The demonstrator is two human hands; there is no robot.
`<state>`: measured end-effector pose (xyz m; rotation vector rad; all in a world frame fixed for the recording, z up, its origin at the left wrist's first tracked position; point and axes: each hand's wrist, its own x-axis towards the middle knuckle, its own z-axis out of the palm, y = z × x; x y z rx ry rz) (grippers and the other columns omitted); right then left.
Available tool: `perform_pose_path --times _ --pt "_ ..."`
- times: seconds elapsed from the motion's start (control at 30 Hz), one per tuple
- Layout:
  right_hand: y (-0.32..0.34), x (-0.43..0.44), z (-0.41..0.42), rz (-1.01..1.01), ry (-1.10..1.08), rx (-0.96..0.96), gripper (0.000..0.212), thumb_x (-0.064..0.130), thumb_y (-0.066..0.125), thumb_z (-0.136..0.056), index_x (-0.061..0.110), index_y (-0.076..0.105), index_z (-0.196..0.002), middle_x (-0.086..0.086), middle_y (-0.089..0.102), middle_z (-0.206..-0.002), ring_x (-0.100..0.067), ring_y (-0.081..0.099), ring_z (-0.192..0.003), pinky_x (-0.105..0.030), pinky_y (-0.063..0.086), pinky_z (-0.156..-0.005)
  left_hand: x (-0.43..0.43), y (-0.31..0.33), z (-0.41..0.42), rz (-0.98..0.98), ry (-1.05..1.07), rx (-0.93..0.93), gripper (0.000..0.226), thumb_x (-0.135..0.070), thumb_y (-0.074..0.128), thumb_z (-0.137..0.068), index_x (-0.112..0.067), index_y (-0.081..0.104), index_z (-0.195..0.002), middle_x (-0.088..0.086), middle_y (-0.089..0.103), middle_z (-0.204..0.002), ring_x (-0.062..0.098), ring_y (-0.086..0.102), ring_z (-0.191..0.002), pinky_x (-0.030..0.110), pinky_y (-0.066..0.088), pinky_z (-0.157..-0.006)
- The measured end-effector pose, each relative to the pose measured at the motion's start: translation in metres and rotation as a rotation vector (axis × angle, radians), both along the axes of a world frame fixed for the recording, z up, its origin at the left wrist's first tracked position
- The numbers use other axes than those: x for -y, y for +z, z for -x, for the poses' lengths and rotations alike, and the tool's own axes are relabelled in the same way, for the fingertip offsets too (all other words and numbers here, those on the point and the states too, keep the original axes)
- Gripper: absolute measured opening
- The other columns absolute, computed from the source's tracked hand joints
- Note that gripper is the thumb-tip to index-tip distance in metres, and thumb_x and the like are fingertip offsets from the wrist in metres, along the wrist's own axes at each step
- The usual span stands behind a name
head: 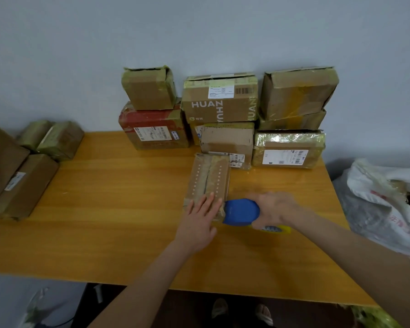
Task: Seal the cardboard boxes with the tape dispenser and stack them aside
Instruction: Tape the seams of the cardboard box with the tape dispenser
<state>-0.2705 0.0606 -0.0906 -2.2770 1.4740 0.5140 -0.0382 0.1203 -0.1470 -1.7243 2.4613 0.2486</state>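
Left hand (200,215) lies flat on the small box (208,183) at mid-table, steadying it; right hand (273,210), blurred, apparently grasps the tape dispenser (242,212) at the box's near end.

Soft even light, weak shadows, wide-angle warp at edges, motion blur on R hand (273,209).
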Motion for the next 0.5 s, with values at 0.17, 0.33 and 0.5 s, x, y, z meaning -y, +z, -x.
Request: perform_pose_path --times 0.17,0.33,0.5 --pt "0.001 0.009 -0.007 -0.063 -0.047 -0.008 0.056 0.057 0.064 -0.067 0.038 0.05 -0.118 0.008 0.06 -0.095 -0.019 0.056 -0.088 -0.028 0.042 -0.061 0.001 -0.002 0.001 0.015 -0.001 -0.02 0.077 -0.037 0.037 -0.097 -0.035 -0.024 -0.143 -0.007 -0.025 -0.154 0.015 -0.018 -0.146 0.038 -0.013 -0.116" --pt "0.002 0.015 -0.007 -0.162 -0.192 -0.004 0.053 0.059 0.063 -0.063 0.032 0.057 -0.107 0.009 0.06 -0.069 -0.011 0.059 -0.069 -0.025 0.042 -0.058 0.002 -0.002 -0.001 0.001 -0.008 -0.031 0.075 -0.036 0.036 -0.097 -0.036 -0.024 -0.142 -0.008 -0.027 -0.153 0.013 -0.019 -0.145 0.037 -0.015 -0.115" --pt "0.002 0.02 0.029 -0.179 -0.403 0.183 0.055 0.056 0.07 -0.062 0.029 0.057 -0.109 0.007 0.065 -0.097 -0.014 0.061 -0.088 -0.033 0.054 -0.075 0.0 -0.001 0.002 0.003 -0.001 -0.033 0.074 -0.037 0.035 -0.097 -0.036 -0.025 -0.142 -0.008 -0.026 -0.154 0.012 -0.021 -0.144 0.037 -0.014 -0.115"
